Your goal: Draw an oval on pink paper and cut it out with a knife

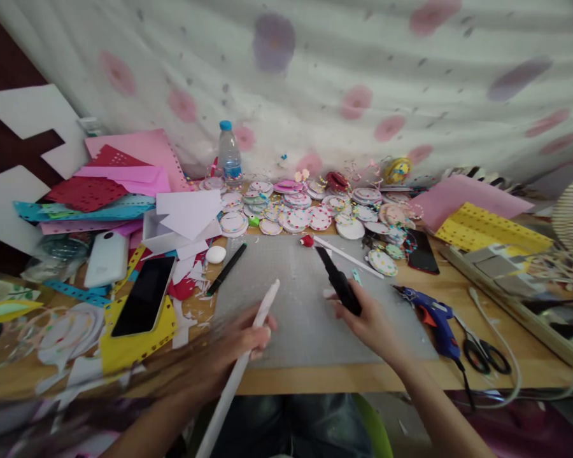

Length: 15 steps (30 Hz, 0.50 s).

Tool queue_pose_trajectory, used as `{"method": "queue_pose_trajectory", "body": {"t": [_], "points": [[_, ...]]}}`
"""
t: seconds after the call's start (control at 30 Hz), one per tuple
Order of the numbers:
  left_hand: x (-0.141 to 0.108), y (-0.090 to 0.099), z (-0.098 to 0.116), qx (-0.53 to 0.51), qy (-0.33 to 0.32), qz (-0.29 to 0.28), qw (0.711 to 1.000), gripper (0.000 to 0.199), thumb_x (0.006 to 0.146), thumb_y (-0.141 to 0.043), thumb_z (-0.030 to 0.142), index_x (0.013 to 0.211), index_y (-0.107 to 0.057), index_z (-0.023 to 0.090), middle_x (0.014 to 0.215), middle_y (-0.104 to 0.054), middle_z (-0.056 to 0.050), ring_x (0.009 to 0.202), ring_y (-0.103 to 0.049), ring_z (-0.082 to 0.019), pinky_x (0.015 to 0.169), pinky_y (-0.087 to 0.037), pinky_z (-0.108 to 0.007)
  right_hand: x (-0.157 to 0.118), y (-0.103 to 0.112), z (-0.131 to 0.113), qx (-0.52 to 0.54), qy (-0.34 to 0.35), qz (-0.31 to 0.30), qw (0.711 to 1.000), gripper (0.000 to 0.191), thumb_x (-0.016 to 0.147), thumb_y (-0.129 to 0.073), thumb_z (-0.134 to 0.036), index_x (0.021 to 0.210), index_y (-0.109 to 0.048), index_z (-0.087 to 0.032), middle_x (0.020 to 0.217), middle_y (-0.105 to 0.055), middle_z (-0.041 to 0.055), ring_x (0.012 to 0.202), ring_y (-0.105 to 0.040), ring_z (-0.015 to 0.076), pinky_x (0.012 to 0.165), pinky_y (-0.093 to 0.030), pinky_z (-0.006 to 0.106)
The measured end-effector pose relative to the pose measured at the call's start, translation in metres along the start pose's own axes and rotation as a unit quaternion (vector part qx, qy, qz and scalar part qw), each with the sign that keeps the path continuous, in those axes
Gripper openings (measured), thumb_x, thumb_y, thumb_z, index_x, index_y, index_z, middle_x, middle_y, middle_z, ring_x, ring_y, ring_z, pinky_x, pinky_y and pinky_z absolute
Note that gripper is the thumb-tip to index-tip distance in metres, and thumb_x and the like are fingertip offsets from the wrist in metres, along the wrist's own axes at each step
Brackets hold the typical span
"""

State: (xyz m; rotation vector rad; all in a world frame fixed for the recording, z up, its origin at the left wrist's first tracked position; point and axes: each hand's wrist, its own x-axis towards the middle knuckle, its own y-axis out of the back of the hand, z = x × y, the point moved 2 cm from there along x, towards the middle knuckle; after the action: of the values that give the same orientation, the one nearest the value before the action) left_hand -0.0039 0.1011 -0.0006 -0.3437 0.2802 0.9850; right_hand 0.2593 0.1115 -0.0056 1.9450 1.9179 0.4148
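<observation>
White rod (236,380) gripped in left hand (239,343); black cutter (339,283), apparently, in right hand (371,318). Right: glue gun (433,313), scissors (482,353). Left: box (153,236) under paper (188,210). Far: bottle (229,152).

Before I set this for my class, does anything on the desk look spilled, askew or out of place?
Yes: paper scraps lie strewn left of the grey mat, looking like uncleared offcuts. To its right, the glue gun lies on its side rather than standing, close against the scissors.
</observation>
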Motion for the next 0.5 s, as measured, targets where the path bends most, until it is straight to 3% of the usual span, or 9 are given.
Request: {"method": "queue_pose_trajectory", "body": {"t": [0.07, 0.13, 0.17, 0.23, 0.33, 0.5], "points": [[-0.011, -0.003, 0.008, 0.141, -0.045, 0.08, 0.986, 0.081, 0.067, -0.064, 0.056, 0.136, -0.034, 0.026, 0.128, -0.047, -0.013, 0.098, -0.055, -0.025, 0.078, -0.049, -0.041, -0.003, 0.002, 0.004, -0.062, 0.004, 0.012, 0.998, 0.041, 0.08, -0.058, -0.047, 0.111, -0.06, -0.02, 0.078, -0.066, 0.0065, 0.072, -0.064, 0.0237, 0.063, -0.049, 0.033], [-0.022, -0.01, 0.022, 0.283, -0.078, 0.135, 0.946, 0.099, 0.064, -0.07, 0.046, 0.146, -0.016, 0.03, 0.149, -0.028, -0.013, 0.13, -0.036, -0.037, 0.101, -0.037, -0.057, -0.009, 0.003, 0.003, -0.084, 0.001, 0.018, 0.996, 0.043, 0.081, -0.056, -0.048, 0.113, -0.061, -0.02, 0.081, -0.068, 0.0078, 0.078, -0.065, 0.0255, 0.067, -0.05, 0.035], [-0.026, -0.014, 0.028, 0.334, -0.086, 0.149, 0.927, 0.107, 0.062, -0.073, 0.043, 0.147, -0.011, 0.03, 0.152, -0.023, -0.012, 0.136, -0.028, -0.041, 0.105, -0.031, -0.061, -0.012, 0.002, 0.002, -0.089, 0.005, 0.022, 0.996, 0.043, 0.081, -0.056, -0.049, 0.112, -0.061, -0.02, 0.083, -0.068, 0.0083, 0.079, -0.064, 0.0257, 0.068, -0.05, 0.035], [-0.032, -0.02, 0.038, 0.395, -0.092, 0.162, 0.9, 0.116, 0.057, -0.076, 0.042, 0.148, -0.006, 0.03, 0.153, -0.022, -0.013, 0.137, -0.024, -0.045, 0.105, -0.029, -0.066, -0.021, 0.002, -0.004, -0.079, 0.013, 0.022, 0.997, 0.043, 0.081, -0.056, -0.051, 0.111, -0.062, -0.02, 0.09, -0.068, 0.0094, 0.082, -0.063, 0.0255, 0.072, -0.049, 0.035], [-0.033, -0.024, 0.042, 0.42, -0.094, 0.162, 0.888, 0.116, 0.056, -0.076, 0.043, 0.148, -0.007, 0.028, 0.152, -0.025, -0.015, 0.135, -0.03, -0.046, 0.102, -0.034, -0.066, -0.037, 0.0, -0.012, -0.018, 0.017, -0.001, 1.0, 0.042, 0.084, -0.052, -0.054, 0.108, -0.062, -0.02, 0.092, -0.067, 0.0084, 0.08, -0.061, 0.0231, 0.072, -0.048, 0.034], [-0.029, -0.023, 0.029, 0.389, -0.096, 0.148, 0.904, 0.105, 0.063, -0.071, 0.038, 0.148, -0.011, 0.025, 0.154, -0.024, -0.014, 0.139, -0.025, -0.041, 0.11, -0.026, -0.063, -0.055, -0.002, -0.028, 0.051, 0.082, -0.152, 0.984, 0.031, 0.091, -0.047, -0.049, 0.094, -0.059, -0.021, 0.083, -0.06, 0.0037, 0.076, -0.056, 0.0178, 0.069, -0.045, 0.028]]}}
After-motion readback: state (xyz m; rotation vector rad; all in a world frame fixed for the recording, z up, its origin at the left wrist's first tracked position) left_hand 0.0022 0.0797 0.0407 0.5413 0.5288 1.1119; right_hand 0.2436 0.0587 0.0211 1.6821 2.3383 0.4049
